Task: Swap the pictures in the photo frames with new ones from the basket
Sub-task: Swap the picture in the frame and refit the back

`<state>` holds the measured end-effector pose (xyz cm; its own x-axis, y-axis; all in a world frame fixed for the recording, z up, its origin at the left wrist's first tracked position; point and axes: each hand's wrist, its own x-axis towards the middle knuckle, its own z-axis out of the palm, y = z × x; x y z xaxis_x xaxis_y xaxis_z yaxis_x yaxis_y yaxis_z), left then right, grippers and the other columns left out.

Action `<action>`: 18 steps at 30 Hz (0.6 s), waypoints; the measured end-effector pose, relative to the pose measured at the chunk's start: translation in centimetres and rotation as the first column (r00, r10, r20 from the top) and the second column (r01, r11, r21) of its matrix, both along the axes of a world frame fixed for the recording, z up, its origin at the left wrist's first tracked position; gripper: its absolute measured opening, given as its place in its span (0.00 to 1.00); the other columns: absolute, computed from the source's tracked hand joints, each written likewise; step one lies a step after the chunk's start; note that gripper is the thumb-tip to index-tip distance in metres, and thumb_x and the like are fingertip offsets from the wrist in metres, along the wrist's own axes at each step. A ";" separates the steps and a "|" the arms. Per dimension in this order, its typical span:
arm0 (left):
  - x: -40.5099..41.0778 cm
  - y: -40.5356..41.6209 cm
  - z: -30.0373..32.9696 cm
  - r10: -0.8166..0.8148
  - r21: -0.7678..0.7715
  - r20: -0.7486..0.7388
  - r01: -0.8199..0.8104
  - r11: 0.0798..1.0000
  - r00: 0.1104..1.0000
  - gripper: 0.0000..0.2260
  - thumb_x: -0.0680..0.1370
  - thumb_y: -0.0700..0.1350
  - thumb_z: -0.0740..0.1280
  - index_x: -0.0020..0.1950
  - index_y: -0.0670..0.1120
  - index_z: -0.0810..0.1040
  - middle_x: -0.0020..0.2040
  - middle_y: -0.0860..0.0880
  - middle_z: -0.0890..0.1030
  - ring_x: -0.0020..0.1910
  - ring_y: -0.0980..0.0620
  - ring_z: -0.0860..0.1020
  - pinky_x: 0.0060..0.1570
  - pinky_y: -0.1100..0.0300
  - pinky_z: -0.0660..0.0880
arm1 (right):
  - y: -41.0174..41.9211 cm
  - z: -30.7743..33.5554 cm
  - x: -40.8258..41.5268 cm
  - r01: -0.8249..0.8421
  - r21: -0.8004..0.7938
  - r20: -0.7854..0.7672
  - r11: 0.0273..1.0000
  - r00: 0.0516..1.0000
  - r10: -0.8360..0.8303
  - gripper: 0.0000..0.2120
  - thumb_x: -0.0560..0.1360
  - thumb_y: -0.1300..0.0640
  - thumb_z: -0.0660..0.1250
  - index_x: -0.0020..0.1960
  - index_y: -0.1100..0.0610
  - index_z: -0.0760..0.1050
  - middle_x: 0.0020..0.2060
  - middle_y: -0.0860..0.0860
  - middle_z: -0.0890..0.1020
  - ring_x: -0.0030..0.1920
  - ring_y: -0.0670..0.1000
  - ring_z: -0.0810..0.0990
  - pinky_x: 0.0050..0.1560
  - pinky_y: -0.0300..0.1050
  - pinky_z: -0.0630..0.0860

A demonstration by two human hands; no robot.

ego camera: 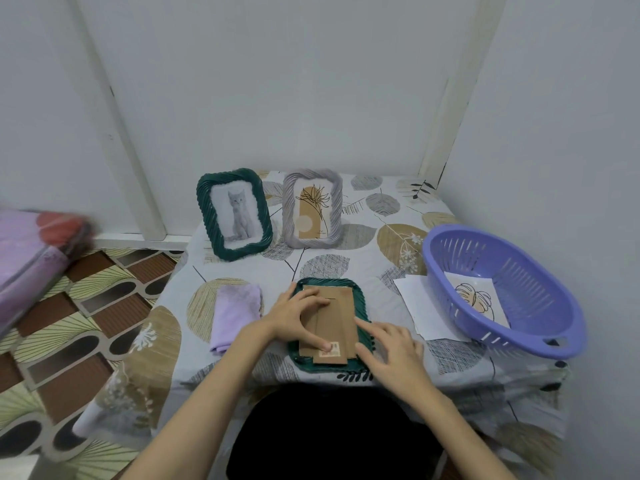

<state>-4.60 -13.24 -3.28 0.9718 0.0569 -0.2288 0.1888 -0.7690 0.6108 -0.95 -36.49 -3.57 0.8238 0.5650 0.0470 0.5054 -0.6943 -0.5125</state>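
Frame [330,322] under left hand [298,315]

A small table covered by a leaf-patterned cloth [346,251] carries everything — two upright frames at the back, a dark green one [234,214] and a grey one [313,208]; a face-down green frame [362,299] near the front, a folded lilac cloth [235,311] left of it, white paper sheets [417,306] and a purple basket [540,327] at right.

One head-worn wide-angle view, looking forward and steeply down from close above the leaf-patterned cloth-covered table [346,244]. It faces the pale corner walls [277,81], with patterned floor [86,306] at the left edge.
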 end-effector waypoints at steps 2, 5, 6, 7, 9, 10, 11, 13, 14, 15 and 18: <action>-0.4 -0.1 -0.2 -0.001 0.019 0.011 0.000 1.000 1.000 0.39 0.63 0.60 0.76 0.71 0.61 0.63 0.77 0.57 0.51 0.76 0.49 0.39 0.74 0.45 0.42 | 0.7 0.1 0.1 -0.050 -0.108 0.020 0.993 0.998 0.052 0.20 0.74 0.36 0.58 0.65 0.29 0.62 0.71 0.47 0.61 0.71 0.49 0.55 0.69 0.54 0.53; -1.5 -0.7 -0.6 0.031 0.022 0.083 -0.033 0.999 0.996 0.35 0.68 0.59 0.73 0.71 0.59 0.63 0.78 0.54 0.50 0.77 0.49 0.42 0.75 0.45 0.43 | 1.7 -0.2 0.2 -0.099 -0.167 -0.014 0.981 0.995 0.099 0.17 0.73 0.34 0.57 0.62 0.28 0.65 0.76 0.48 0.51 0.74 0.53 0.47 0.71 0.62 0.45; -2.0 -0.8 -0.7 0.063 -0.002 0.115 -0.063 0.998 0.991 0.31 0.70 0.58 0.71 0.71 0.58 0.64 0.78 0.53 0.50 0.77 0.49 0.44 0.75 0.45 0.45 | 1.8 -0.3 0.3 -0.098 -0.180 -0.018 0.979 0.995 0.096 0.17 0.72 0.34 0.58 0.61 0.28 0.66 0.76 0.49 0.51 0.74 0.54 0.46 0.71 0.63 0.44; -2.5 -0.8 -0.8 0.106 -0.041 0.146 -0.101 0.994 0.984 0.28 0.72 0.56 0.69 0.70 0.56 0.66 0.78 0.52 0.51 0.77 0.49 0.46 0.75 0.46 0.47 | 1.9 -0.4 0.5 -0.092 -0.188 -0.022 0.978 0.996 0.090 0.17 0.72 0.34 0.58 0.60 0.28 0.66 0.76 0.50 0.51 0.75 0.54 0.45 0.71 0.63 0.43; -3.6 -0.6 -0.7 0.180 -0.123 0.182 -0.160 0.979 0.967 0.22 0.75 0.52 0.67 0.69 0.53 0.69 0.77 0.50 0.54 0.76 0.50 0.52 0.75 0.51 0.51 | 2.0 -0.5 0.7 -0.088 -0.185 -0.036 0.979 0.996 0.083 0.16 0.71 0.33 0.59 0.58 0.28 0.66 0.76 0.51 0.51 0.75 0.55 0.44 0.70 0.65 0.41; -4.2 -0.4 -0.7 0.193 -0.146 0.185 -0.168 0.975 0.964 0.21 0.75 0.51 0.68 0.68 0.52 0.70 0.77 0.49 0.55 0.76 0.52 0.54 0.74 0.56 0.52 | 2.0 -0.5 0.8 -0.090 -0.178 -0.044 0.980 0.996 0.083 0.16 0.70 0.33 0.60 0.58 0.27 0.66 0.76 0.51 0.51 0.75 0.55 0.44 0.70 0.65 0.41; -4.7 -0.2 -0.6 0.191 -0.152 0.177 -0.165 0.974 0.965 0.22 0.74 0.50 0.70 0.67 0.52 0.71 0.77 0.47 0.55 0.75 0.53 0.55 0.73 0.61 0.52 | 2.0 -0.6 0.9 -0.091 -0.171 -0.053 0.981 0.995 0.084 0.16 0.70 0.33 0.61 0.57 0.27 0.67 0.76 0.51 0.51 0.75 0.55 0.44 0.69 0.66 0.40; -5.5 0.0 -0.4 0.168 -0.135 0.137 -0.150 0.979 0.976 0.25 0.71 0.51 0.73 0.67 0.53 0.72 0.77 0.47 0.55 0.75 0.54 0.56 0.70 0.64 0.52 | 2.0 -0.6 1.0 -0.089 -0.153 -0.067 0.984 0.995 0.080 0.16 0.69 0.32 0.61 0.57 0.27 0.67 0.76 0.50 0.51 0.75 0.55 0.44 0.69 0.66 0.41; -5.8 0.0 -0.2 0.156 -0.120 0.111 -0.143 0.982 0.981 0.27 0.69 0.52 0.74 0.67 0.54 0.72 0.77 0.47 0.54 0.75 0.54 0.56 0.71 0.63 0.52 | 2.0 -0.6 1.0 -0.087 -0.143 -0.069 0.986 0.995 0.078 0.16 0.69 0.32 0.61 0.57 0.27 0.67 0.76 0.50 0.52 0.75 0.55 0.45 0.69 0.66 0.41; -5.9 -0.1 -0.2 0.147 -0.104 0.091 -0.137 0.985 0.985 0.28 0.69 0.53 0.74 0.67 0.55 0.71 0.77 0.48 0.54 0.75 0.53 0.56 0.72 0.61 0.53 | 2.0 -0.6 1.0 -0.086 -0.135 -0.071 0.987 0.995 0.077 0.16 0.69 0.32 0.61 0.56 0.27 0.67 0.76 0.50 0.52 0.75 0.55 0.45 0.69 0.66 0.41; -6.0 -0.3 -0.2 0.142 -0.064 0.102 -0.136 0.989 0.985 0.29 0.68 0.53 0.75 0.68 0.55 0.71 0.77 0.48 0.54 0.75 0.52 0.57 0.73 0.59 0.54 | 2.1 -0.6 0.9 -0.089 -0.127 -0.080 0.988 0.994 0.079 0.16 0.69 0.32 0.62 0.56 0.27 0.67 0.76 0.50 0.52 0.75 0.54 0.45 0.69 0.66 0.41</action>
<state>-10.63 -13.59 -3.49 0.9743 0.1829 -0.1312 0.2229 -0.7036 0.6747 -0.04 -34.44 -4.13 0.7714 0.6299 -0.0908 0.5288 -0.7138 -0.4591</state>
